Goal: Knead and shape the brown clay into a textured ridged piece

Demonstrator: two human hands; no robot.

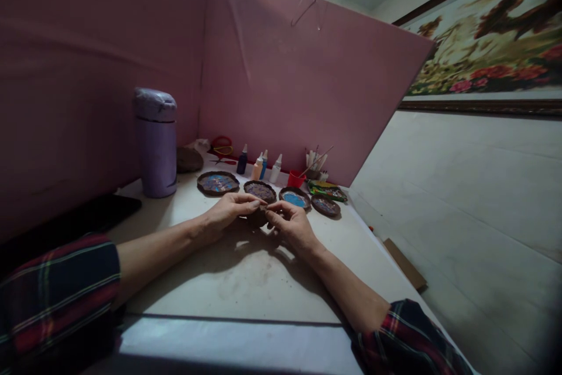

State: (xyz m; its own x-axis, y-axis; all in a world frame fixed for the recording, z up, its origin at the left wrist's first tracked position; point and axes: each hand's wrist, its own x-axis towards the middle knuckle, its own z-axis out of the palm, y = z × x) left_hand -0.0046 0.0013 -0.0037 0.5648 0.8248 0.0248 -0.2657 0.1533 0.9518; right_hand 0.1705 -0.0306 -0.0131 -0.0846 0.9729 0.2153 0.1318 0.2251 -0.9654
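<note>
A small lump of brown clay (257, 218) is held up between both hands above the white table. My left hand (228, 211) pinches its left and upper side with thumb and fingers. On the right side, the fingertips of my right hand (292, 224) close on the same clay. Just behind the hands lie round brown clay dishes: one with blue and purple patches (218, 182), one with a purplish inside (260, 190), one with a bright blue inside (294, 198) and a smaller dark one (325, 205).
A purple bottle (157, 147) stands at the left, near a brown clay mass (188, 160). Scissors (225, 161), small paint bottles (257, 168), a red cup (297, 178) and brushes line the back. Pink panels (298, 82) rise behind the white table (246, 281).
</note>
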